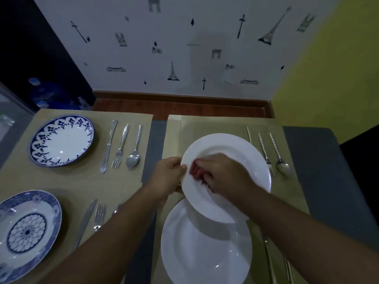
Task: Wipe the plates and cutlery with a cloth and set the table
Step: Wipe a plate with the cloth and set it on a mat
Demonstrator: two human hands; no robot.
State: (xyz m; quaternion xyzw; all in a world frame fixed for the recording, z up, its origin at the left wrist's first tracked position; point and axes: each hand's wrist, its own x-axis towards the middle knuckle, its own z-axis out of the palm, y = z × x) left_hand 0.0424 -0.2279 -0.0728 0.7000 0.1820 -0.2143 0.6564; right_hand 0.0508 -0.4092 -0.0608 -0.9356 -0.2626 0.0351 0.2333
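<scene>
held plate (242, 152): plain white, lifted and tilted above the far right placemat (205, 128), near edge overlapping the lower plate.
cloth (195, 171): reddish, bunched, pressed onto the left part of the held plate's face; mostly hidden under the right hand.
right hand (223, 173): lies on the held plate, knuckles up, fingers curled down around the cloth.
left hand (168, 177): grips the held plate at its left rim, thumb on the upper face, fingers curled behind the edge.
lower plate (205, 249): white, flat on the near right mat, far part covered by the held plate and its shadow.
far right cutlery: knife (249, 134) partly hidden by the held plate, then fork (264, 152) and spoon (282, 162), side by side on the mat.
near right cutlery: dim pieces just beside the lower plate, crossed by the right forearm; kinds not clear.
floral plate (61, 140): blue and white, far left mat, with table knife (108, 146), table fork (121, 146) and table spoon (134, 150) in a row to its right.
rosette plate (26, 232): blue and white, near left mat, with near knife (85, 222) and near fork (99, 216) beside it; third piece mostly hidden by the left forearm.
table (311, 160): grey, showing between and beside the mats.
wall (184, 48): white with dark Paris-themed stickers.
</scene>
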